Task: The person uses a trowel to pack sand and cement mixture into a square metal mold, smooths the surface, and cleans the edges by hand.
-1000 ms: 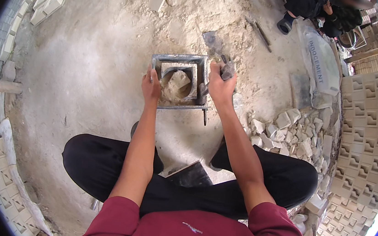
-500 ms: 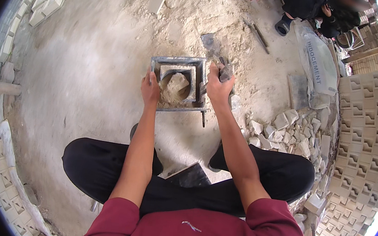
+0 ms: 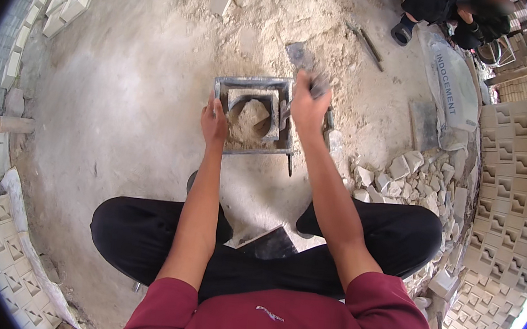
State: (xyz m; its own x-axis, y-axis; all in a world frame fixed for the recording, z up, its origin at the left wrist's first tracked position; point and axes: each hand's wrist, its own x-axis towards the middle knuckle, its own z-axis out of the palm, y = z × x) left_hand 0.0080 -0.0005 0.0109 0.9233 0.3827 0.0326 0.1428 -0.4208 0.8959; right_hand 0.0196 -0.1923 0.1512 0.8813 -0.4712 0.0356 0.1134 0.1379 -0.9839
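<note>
Dusty concrete floor (image 3: 109, 103) in daylight; patterned cast blocks (image 3: 511, 190) stacked right of it, broken rubble (image 3: 397, 175) at their foot.

Bare sandy floor (image 3: 121, 117) lay open to the left of the metal mould (image 3: 256, 115), giving a hand free passage. To its right, a heap of broken block pieces (image 3: 397, 175) crowded the ground, and stacked patterned blocks (image 3: 511, 190) walled that side.

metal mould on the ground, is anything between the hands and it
Nothing visible. The left hand rests on the left edge of the metal mould, and the right hand, gripping a trowel, is over its right side.
</note>
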